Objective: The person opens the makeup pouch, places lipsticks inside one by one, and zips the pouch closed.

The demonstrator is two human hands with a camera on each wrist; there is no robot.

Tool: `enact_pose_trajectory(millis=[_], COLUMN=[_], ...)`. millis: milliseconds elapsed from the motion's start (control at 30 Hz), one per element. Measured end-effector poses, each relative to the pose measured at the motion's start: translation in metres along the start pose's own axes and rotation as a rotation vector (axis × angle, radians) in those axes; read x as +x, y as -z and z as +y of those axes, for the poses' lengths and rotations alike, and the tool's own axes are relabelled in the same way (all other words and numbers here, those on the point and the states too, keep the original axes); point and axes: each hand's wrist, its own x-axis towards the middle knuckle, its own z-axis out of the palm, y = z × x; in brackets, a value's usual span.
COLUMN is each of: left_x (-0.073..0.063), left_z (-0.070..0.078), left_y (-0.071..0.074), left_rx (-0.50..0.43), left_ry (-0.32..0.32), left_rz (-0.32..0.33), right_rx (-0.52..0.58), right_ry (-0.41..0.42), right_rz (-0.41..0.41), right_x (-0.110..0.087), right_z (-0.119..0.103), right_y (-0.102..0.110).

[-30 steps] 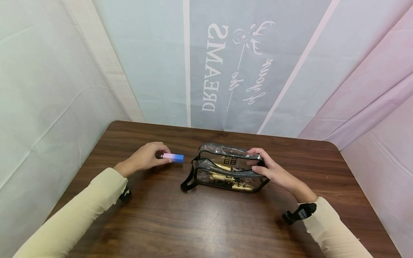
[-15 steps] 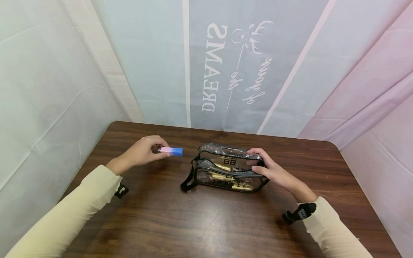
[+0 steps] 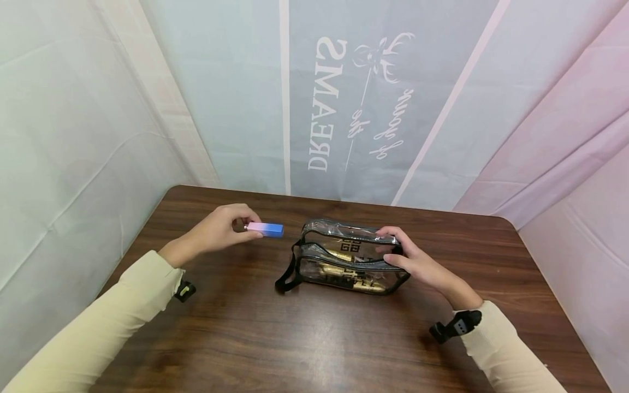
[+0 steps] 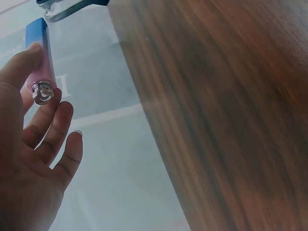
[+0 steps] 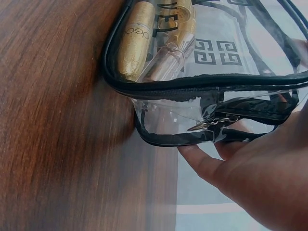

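My left hand (image 3: 216, 226) pinches a slim square tube (image 3: 265, 228) that fades from pink to blue. Thumb and fingers grip its pink half, and a silver metal fitting (image 4: 43, 92) shows at that end. The tube is held above the table, a little left of a clear pouch with black piping (image 3: 314, 266). At the pouch's right end, my right hand (image 3: 420, 266) holds the edge between thumb and fingers. Gold tubes (image 5: 136, 41) lie inside the pouch, along with a clear pinkish one (image 5: 166, 65). The pouch's top opening looks spread apart.
A black strap loop (image 3: 286, 282) sticks out from the pouch's left end onto the brown wooden table (image 3: 314, 338). Behind the table hangs a printed cloth (image 3: 236, 109). A silver zipper pull (image 5: 211, 123) hangs at the pouch's right end.
My left hand has lifted the tube away from me, off toward the table's back, then moved it slightly right toward the pouch. My right hand and the pouch have stayed in place.
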Motion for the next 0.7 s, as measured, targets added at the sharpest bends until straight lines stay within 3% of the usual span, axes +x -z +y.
enact_pose_trajectory(millis=[333, 700], left_x=[0.013, 0.030], left_z=[0.018, 0.034], left_y=[0.003, 0.002], left_rx=[-0.012, -0.052], left_ry=[-0.006, -0.022], left_rz=[-0.027, -0.026], right_rx=[0.002, 0.001], right_ry=[0.023, -0.015], right_rz=[0.000, -0.011], right_x=[0.001, 0.003], right_z=[0.002, 0.002], right_y=[0.003, 0.007])
